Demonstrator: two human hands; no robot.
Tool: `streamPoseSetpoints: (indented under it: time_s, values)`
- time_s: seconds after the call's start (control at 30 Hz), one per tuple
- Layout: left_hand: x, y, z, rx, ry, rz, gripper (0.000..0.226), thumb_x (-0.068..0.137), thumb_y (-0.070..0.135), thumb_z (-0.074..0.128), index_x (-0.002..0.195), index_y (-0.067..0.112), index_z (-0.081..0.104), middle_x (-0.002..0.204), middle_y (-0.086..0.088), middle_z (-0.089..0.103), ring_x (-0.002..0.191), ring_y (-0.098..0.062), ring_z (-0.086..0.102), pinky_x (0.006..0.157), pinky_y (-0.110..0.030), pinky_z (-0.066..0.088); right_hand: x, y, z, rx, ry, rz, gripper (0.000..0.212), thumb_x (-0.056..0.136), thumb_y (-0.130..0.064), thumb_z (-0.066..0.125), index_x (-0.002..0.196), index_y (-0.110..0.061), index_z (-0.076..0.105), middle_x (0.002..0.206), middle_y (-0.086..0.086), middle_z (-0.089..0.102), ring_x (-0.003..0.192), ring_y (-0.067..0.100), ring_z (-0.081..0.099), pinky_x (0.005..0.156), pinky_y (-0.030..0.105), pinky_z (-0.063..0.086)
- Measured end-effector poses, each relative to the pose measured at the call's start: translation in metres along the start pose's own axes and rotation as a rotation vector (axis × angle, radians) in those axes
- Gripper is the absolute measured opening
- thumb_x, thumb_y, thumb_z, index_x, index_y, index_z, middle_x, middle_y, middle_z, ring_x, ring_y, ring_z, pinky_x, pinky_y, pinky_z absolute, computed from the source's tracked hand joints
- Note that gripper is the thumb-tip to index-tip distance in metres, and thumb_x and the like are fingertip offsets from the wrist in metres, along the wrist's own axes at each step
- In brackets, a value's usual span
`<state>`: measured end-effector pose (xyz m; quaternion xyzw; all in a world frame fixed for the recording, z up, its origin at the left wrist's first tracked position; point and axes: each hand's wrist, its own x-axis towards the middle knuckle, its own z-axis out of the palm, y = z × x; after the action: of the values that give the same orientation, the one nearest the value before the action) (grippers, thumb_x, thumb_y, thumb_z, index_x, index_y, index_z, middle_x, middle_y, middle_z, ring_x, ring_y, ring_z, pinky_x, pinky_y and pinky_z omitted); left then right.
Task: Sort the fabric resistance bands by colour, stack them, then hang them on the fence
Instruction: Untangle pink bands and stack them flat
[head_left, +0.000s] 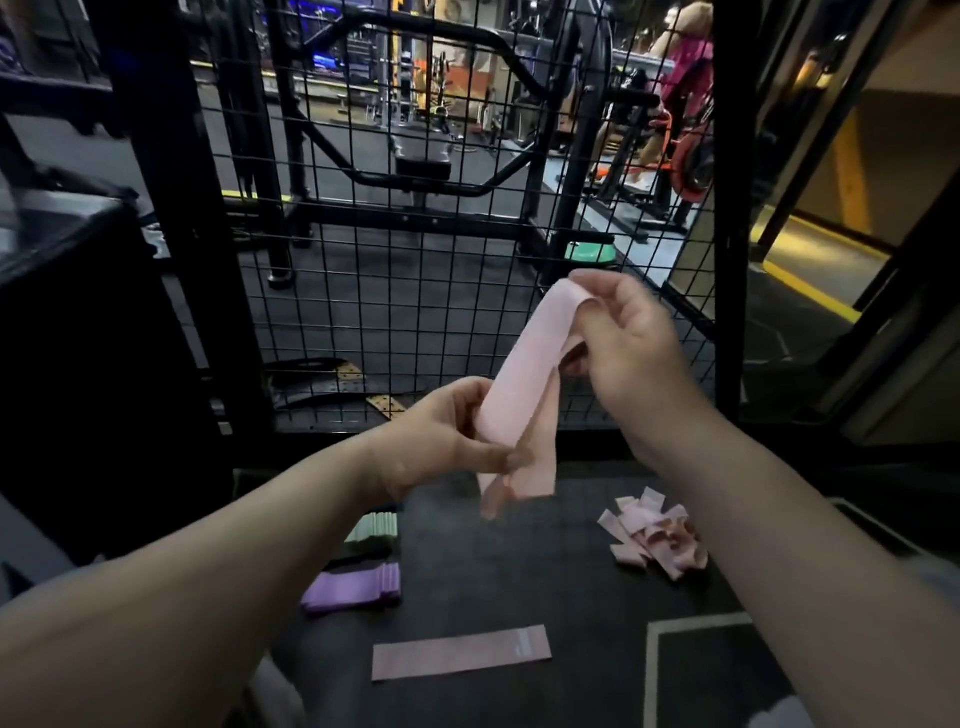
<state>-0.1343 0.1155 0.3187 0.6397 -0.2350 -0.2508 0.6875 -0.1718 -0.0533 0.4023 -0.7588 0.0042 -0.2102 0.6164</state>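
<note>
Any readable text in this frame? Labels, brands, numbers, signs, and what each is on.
No text can be read anywhere.
flat pink band: has a pale tag near its right end, too blurred to read.
held pink band: no print shows.
blue lit panel behind the fence: too small and blurred to read.

A black rack (291, 156) stands beside a green disc (589, 254), with a person in pink (685, 62) farther back.

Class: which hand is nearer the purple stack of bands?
Left. The left hand is above and right of the purple stack; the right hand is higher, further right.
</note>
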Motion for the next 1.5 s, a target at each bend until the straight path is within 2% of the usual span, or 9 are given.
streamPoseSetpoints:
  time_s: [0.23, 0.4, 0.6, 0.73, 0.83, 1.0, 1.17, 1.3, 1.5]
  values:
    - [0.001, -0.01, 0.003, 0.261, 0.126, -0.112, 0.047, 0.063, 0.01, 0.062, 0.11, 0.009, 0.06, 0.086, -0.001, 0.062, 0.079, -0.016, 0.057, 0.069, -0.031, 0.047, 0.006, -0.002, -0.022, 0.08, 0.107, 0.125, 0.02, 0.099, -0.017, 0.049, 0.116, -0.015, 0.06, 0.091, 0.0, 0.066, 0.08, 0.012, 0.063, 0.067, 0.027, 0.052]
    - [0.008, -0.009, 0.002, 0.146, 0.299, -0.106, 0.015, 0.094, 0.011, 0.064, 0.105, 0.003, 0.058, 0.091, -0.013, 0.074, 0.062, -0.011, 0.064, 0.052, -0.02, 0.049, 0.002, 0.009, -0.046, -0.076, 0.04, 0.243, 0.02, 0.093, -0.014, 0.052, 0.11, -0.02, 0.061, 0.075, -0.003, 0.073, 0.073, 0.013, 0.069, 0.062, 0.03, 0.05]
    - [0.009, -0.005, -0.01, 0.104, 0.29, -0.153, 0.022, 0.096, 0.018, 0.062, 0.09, -0.002, 0.066, 0.073, -0.011, 0.065, 0.066, -0.023, 0.061, 0.065, -0.029, 0.054, -0.005, 0.025, -0.072, -0.313, -0.255, 0.486, 0.015, 0.088, -0.023, 0.065, 0.091, -0.013, 0.075, 0.082, 0.005, 0.074, 0.071, 0.015, 0.069, 0.06, 0.028, 0.055]
    - [0.013, 0.001, -0.017, -0.025, 0.346, -0.152, 0.016, 0.095, 0.014, 0.06, 0.082, 0.008, 0.066, 0.068, -0.009, 0.064, 0.054, -0.023, 0.06, 0.057, -0.028, 0.051, -0.007, 0.038, -0.086, -0.082, -0.364, 0.643, 0.017, 0.092, -0.026, 0.057, 0.089, -0.011, 0.063, 0.085, 0.009, 0.07, 0.092, 0.023, 0.066, 0.091, 0.04, 0.049]
    - [0.015, 0.002, -0.02, -0.087, 0.372, -0.195, 0.013, 0.093, 0.015, 0.057, 0.092, 0.006, 0.066, 0.07, -0.008, 0.063, 0.054, -0.02, 0.058, 0.051, -0.023, 0.045, -0.009, 0.044, -0.089, 0.108, -0.317, 0.692, 0.017, 0.095, -0.029, 0.054, 0.1, -0.013, 0.058, 0.08, 0.004, 0.064, 0.096, 0.026, 0.066, 0.089, 0.044, 0.054]
    - [0.012, -0.003, -0.025, 0.016, 0.241, -0.291, 0.023, 0.086, 0.03, 0.062, 0.094, 0.009, 0.067, 0.075, -0.013, 0.062, 0.059, -0.023, 0.058, 0.063, -0.031, 0.043, -0.012, 0.051, -0.085, 0.111, -0.251, 0.595, 0.012, 0.09, -0.014, 0.065, 0.081, -0.01, 0.058, 0.076, 0.01, 0.062, 0.076, 0.027, 0.066, 0.074, 0.045, 0.059]
    - [0.004, -0.005, -0.023, 0.339, 0.03, -0.282, 0.029, 0.074, 0.022, 0.086, 0.096, 0.01, 0.071, 0.088, -0.006, 0.071, 0.074, -0.017, 0.064, 0.071, -0.034, 0.051, -0.004, 0.049, -0.088, 0.139, -0.028, 0.431, 0.008, 0.091, -0.014, 0.062, 0.097, -0.009, 0.061, 0.082, 0.009, 0.067, 0.069, 0.021, 0.063, 0.059, 0.034, 0.056]
    - [0.006, -0.006, -0.029, 0.424, 0.093, -0.316, 0.041, 0.066, 0.023, 0.089, 0.096, 0.004, 0.069, 0.093, -0.012, 0.072, 0.082, -0.021, 0.067, 0.083, -0.043, 0.055, 0.0, 0.046, -0.093, 0.189, 0.04, 0.383, 0.016, 0.093, -0.013, 0.057, 0.077, -0.017, 0.056, 0.059, -0.003, 0.058, 0.057, 0.013, 0.053, 0.059, 0.032, 0.045]
    - [0.008, 0.001, -0.03, 0.122, 0.279, -0.38, 0.021, 0.09, 0.022, 0.068, 0.101, 0.004, 0.064, 0.075, -0.013, 0.062, 0.068, -0.027, 0.057, 0.067, -0.038, 0.045, -0.006, 0.054, -0.096, 0.148, 0.039, 0.42, 0.011, 0.09, -0.015, 0.064, 0.099, -0.012, 0.058, 0.09, 0.01, 0.065, 0.076, 0.022, 0.063, 0.065, 0.036, 0.054]
